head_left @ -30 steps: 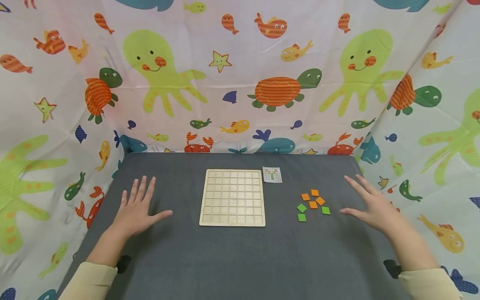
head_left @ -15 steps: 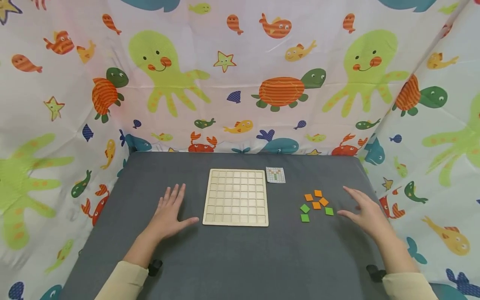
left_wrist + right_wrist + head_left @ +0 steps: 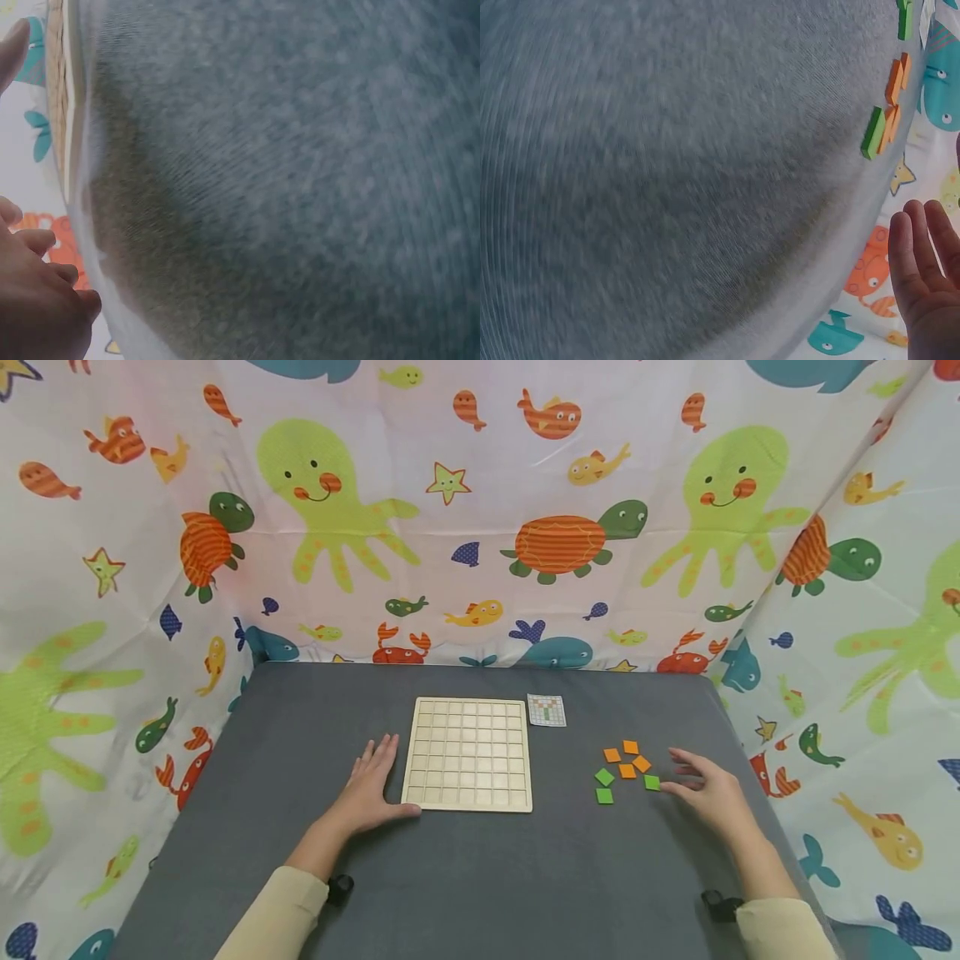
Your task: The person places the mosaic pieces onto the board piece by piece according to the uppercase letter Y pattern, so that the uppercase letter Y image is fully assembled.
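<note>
A pale wooden board (image 3: 467,756) with a grid of square cells lies flat on the dark grey table. My left hand (image 3: 367,793) is at its near left corner, fingers extended and thumb tip right at the corner. Right of the board lie several small square tiles, orange (image 3: 627,771) and green (image 3: 604,796). My right hand (image 3: 712,793) hovers at their right side with fingers loosely bent, thumb tip beside the rightmost green tile (image 3: 652,783). In the right wrist view, fingers (image 3: 922,247) show apart from the tiles, with nothing between them.
A small printed card (image 3: 546,710) with a coloured grid pattern lies at the board's far right corner. Fabric (image 3: 450,527) printed with sea animals hangs behind and on both sides of the table (image 3: 480,885).
My left hand has moved right to the board's near left corner. My right hand has come left to the rightmost green tile, its fingers bending more. Board and tiles stay put.
</note>
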